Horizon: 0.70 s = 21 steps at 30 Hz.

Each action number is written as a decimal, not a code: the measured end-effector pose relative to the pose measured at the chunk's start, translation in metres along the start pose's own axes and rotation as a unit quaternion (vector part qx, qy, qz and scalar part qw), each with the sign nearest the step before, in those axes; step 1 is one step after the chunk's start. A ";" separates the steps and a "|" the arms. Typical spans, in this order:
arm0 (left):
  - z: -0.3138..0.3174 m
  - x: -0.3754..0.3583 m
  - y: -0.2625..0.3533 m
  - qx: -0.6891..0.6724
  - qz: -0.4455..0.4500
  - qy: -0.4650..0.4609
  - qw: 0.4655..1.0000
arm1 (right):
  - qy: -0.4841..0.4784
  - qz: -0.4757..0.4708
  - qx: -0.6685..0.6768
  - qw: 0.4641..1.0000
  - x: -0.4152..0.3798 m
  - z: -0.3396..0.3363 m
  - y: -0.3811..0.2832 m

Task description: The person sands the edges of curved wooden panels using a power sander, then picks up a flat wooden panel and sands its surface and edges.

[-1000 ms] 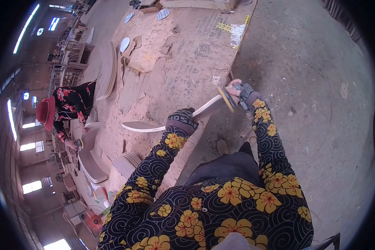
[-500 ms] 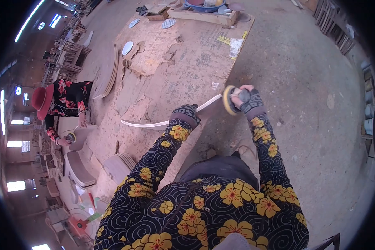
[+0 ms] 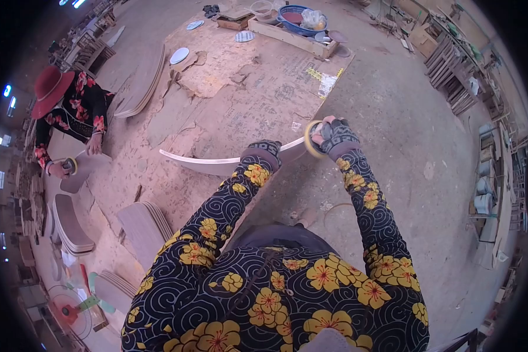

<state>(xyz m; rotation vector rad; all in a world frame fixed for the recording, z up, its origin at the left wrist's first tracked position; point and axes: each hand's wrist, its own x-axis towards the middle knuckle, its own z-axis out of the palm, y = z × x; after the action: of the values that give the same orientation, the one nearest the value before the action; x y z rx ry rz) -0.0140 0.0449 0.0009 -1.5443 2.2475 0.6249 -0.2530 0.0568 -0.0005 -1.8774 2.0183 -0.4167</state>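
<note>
My left hand (image 3: 264, 151), in a dark fingerless glove, is closed on the middle of a curved wooden panel (image 3: 208, 166). The panel stands tilted on its edge, one end over the worktable and the other past its side. Its pale upper edge faces me and part of its broad face shows. In my right hand (image 3: 336, 134), also gloved, is a round power sander (image 3: 312, 141) with a yellow pad. The pad is upright against the panel's right end; whether it touches cannot be made out exactly.
A worktable (image 3: 258, 88) with torn covering bears sanding discs (image 3: 179, 56), a blue basket (image 3: 302, 19) and stacked curved panels (image 3: 144, 226). At the left, a co-worker (image 3: 79, 114) holds another sander (image 3: 70, 166) at a panel. A fan (image 3: 69, 312) stands lower left.
The panel has tilted so that more of its broad face shows. My right hand and the sander have moved slightly left along with the panel's end. The whole view has shifted.
</note>
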 end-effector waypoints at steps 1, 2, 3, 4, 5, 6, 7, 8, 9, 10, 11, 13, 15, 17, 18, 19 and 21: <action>0.001 -0.002 -0.001 0.000 0.001 -0.004 1.000 | -0.002 0.021 0.002 1.000 -0.003 -0.011 -0.006; 0.000 -0.002 -0.001 0.001 0.003 -0.008 1.000 | -0.003 0.043 0.004 0.999 -0.005 -0.019 -0.009; -0.003 -0.002 0.000 0.004 0.005 -0.013 1.000 | 0.002 0.037 -0.006 0.999 -0.005 -0.019 -0.004; -0.001 0.000 -0.001 0.001 0.004 -0.006 1.000 | 0.005 0.031 -0.015 0.999 -0.005 -0.015 0.004; 0.001 0.001 -0.002 -0.002 0.009 -0.002 1.000 | 0.007 0.024 -0.024 0.999 -0.005 -0.012 0.010; 0.000 0.000 -0.003 -0.006 0.012 0.003 1.000 | 0.020 0.010 -0.037 0.999 -0.010 -0.018 0.003; -0.001 -0.002 -0.003 -0.010 0.014 0.006 1.000 | 0.026 0.008 -0.027 0.999 -0.010 -0.020 -0.001; -0.001 -0.003 -0.004 -0.014 0.021 0.004 1.000 | 0.031 0.008 -0.015 0.999 -0.011 -0.019 -0.003; 0.002 -0.003 -0.004 -0.015 0.021 0.003 1.000 | 0.036 0.010 -0.004 0.999 -0.015 -0.019 -0.006; 0.004 -0.002 -0.004 -0.014 0.022 0.004 1.000 | 0.025 -0.010 0.001 1.000 -0.017 -0.017 -0.010; 0.004 -0.001 -0.005 -0.013 0.022 0.006 1.000 | 0.016 -0.030 0.006 0.999 -0.018 -0.016 -0.016; -0.001 -0.005 -0.003 -0.018 0.018 0.013 1.000 | 0.002 -0.047 -0.011 0.999 -0.010 -0.010 -0.017; -0.001 -0.006 -0.002 -0.025 0.004 0.003 1.000 | -0.010 -0.039 -0.054 0.998 0.005 0.009 -0.014; 0.006 0.000 -0.006 -0.016 0.010 0.004 1.000 | -0.026 -0.004 -0.041 0.999 0.003 -0.007 -0.018; 0.009 0.003 -0.006 -0.011 0.016 0.005 1.000 | -0.036 -0.002 -0.069 0.997 0.019 -0.001 -0.002; 0.006 0.001 -0.005 -0.010 0.019 0.007 1.000 | -0.043 0.000 -0.097 0.994 0.028 -0.001 0.007; 0.000 -0.006 -0.004 -0.011 0.024 0.010 1.000 | -0.063 0.027 -0.132 0.989 0.004 -0.044 -0.032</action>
<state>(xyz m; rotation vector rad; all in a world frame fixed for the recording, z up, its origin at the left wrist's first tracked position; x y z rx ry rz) -0.0080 0.0481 0.0033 -1.5177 2.3064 0.6516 -0.2441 0.0490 0.0527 -1.9379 2.1163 -0.0155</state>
